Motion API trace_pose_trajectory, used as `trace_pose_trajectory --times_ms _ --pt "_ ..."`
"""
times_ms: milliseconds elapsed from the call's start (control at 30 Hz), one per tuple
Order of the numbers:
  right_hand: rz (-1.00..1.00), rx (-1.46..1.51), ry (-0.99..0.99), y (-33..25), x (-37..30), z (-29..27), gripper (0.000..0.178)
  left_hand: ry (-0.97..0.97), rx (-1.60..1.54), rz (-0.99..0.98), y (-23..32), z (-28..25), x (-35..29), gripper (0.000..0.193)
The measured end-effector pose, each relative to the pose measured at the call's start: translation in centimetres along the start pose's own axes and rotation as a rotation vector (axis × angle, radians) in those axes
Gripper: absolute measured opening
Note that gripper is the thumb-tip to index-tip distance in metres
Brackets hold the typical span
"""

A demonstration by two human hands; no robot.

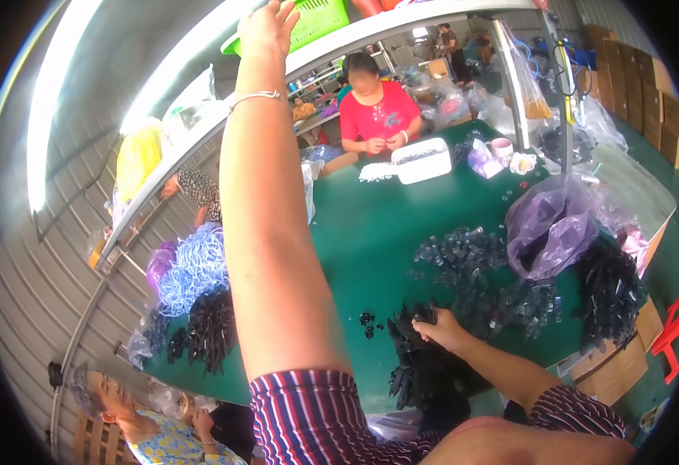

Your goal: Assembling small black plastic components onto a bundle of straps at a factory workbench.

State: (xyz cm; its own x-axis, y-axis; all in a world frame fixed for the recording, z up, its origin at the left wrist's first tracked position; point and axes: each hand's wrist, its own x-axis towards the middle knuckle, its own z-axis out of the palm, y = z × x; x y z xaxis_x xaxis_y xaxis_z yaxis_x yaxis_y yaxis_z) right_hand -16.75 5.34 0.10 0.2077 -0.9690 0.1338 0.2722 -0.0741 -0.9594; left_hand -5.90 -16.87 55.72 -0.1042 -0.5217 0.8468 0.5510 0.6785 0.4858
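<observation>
My left arm stretches up across the view, and my left hand (268, 32) is at the top, beside a bright green plastic basket (316, 22) on the overhead shelf. Its fingers look apart with nothing seen in them; whether they touch the basket I cannot tell. Low over the near table edge, my right hand (442, 330) is closed on the upper end of some black strips (417, 364), which hang in a thick bunch toward me. Left of them lie a few small black pieces (368, 324). Beyond my right hand spreads a heap of small dark, shiny pieces (467, 263).
A green table (355, 225) fills the middle. Purple plastic bag (553, 225) and more black strips (611, 291) lie right; blue-white cords (196, 267) lie left. Across sits a person in red (378, 116) by a white tray (423, 163). Another person (153, 430) is at lower left.
</observation>
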Motion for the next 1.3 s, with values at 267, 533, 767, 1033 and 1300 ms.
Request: trace_pose_trajectory --times_ms 267,533,767,1033,1300 --pt "-0.054 0.050 0.052 -0.2 -0.8 -1.7 0.009 -0.117 0.549 -0.246 -6.9 1.6 -19.6 0.013" --pt "-0.030 -0.009 0.119 -2.2 0.5 -1.5 0.016 -0.140 0.507 -0.861 -8.5 -6.9 -46.9 0.012" --pt "0.021 0.017 0.041 -1.4 1.0 -1.3 0.019 -0.144 0.839 -0.803 -10.1 -12.6 -55.9 0.012" --pt "0.053 -0.012 0.036 -1.5 0.1 -1.9 0.021 -0.644 1.425 -0.542 -10.9 -12.2 -54.8 0.018" --pt "0.125 -0.012 0.052 -1.9 0.5 -1.7 0.022 -0.232 0.797 -0.869 -11.4 -10.5 -55.0 0.014"
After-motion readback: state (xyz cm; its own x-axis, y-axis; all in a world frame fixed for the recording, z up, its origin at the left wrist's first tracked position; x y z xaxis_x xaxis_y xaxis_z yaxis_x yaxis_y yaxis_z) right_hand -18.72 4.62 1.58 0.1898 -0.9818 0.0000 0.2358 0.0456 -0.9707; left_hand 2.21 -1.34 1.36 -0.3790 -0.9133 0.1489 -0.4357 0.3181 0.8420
